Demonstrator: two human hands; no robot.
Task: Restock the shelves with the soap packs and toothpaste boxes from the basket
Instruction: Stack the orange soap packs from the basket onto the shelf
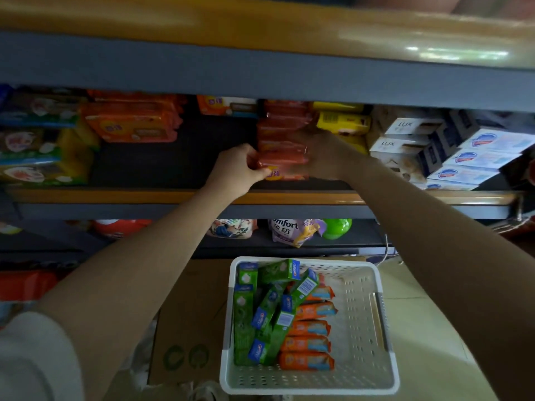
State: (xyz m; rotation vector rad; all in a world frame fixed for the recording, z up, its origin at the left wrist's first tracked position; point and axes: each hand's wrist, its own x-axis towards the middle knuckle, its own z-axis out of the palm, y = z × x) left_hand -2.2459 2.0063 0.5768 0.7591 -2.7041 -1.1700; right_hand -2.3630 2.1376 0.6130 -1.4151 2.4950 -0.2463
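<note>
A stack of orange soap packs (283, 146) stands on the middle shelf (173, 195). My left hand (241, 166) grips the left end of the lowest pack, fingers curled round it. My right hand (321, 157) holds the right side of the same stack, its fingers partly hidden behind the packs. Below, a white plastic basket (362, 328) sits on the floor. Its left half holds several green toothpaste boxes (269, 311), with several orange soap packs (308, 337) beside them.
Orange packs (130, 123) and green-yellow packs (37, 146) fill the shelf's left, with a dark gap between. Yellow packs (343, 123) and white soap boxes (411, 143) stand to the right. A grey shelf beam (260, 73) hangs overhead. A cardboard box (191, 328) lies left of the basket.
</note>
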